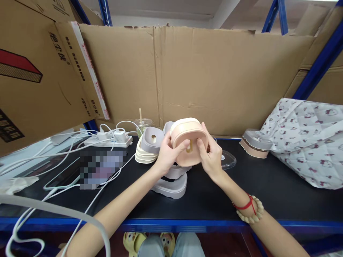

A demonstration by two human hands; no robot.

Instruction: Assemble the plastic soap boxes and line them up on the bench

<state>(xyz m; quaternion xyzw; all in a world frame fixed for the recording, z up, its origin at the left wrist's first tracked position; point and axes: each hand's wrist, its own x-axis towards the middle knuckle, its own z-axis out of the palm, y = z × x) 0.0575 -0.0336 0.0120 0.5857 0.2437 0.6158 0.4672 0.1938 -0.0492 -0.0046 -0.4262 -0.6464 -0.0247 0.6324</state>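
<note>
Both hands hold a peach rounded plastic box (184, 157) up above the table, its face with an oblong slot tilted toward me. My left hand (171, 151) grips its left side, the thumb beside the slot. My right hand (210, 151) is closed round the right side, the thumb pressed on the same face. Behind and below it are grey plastic parts: a holed grey piece (152, 139) on a stack of cream pieces (144, 154), and a grey base-like piece (171, 187) on the table. The held box partly hides other grey parts.
On the black tabletop (268, 192), a power strip (108, 141) with trailing white cables and a phone-like device (64, 171) lie left. A clear lid (228, 160), grey-and-peach pieces (255, 143) and a patterned cloth (308, 142) are right. A drink cup (143, 123) stands before the cardboard wall (214, 82).
</note>
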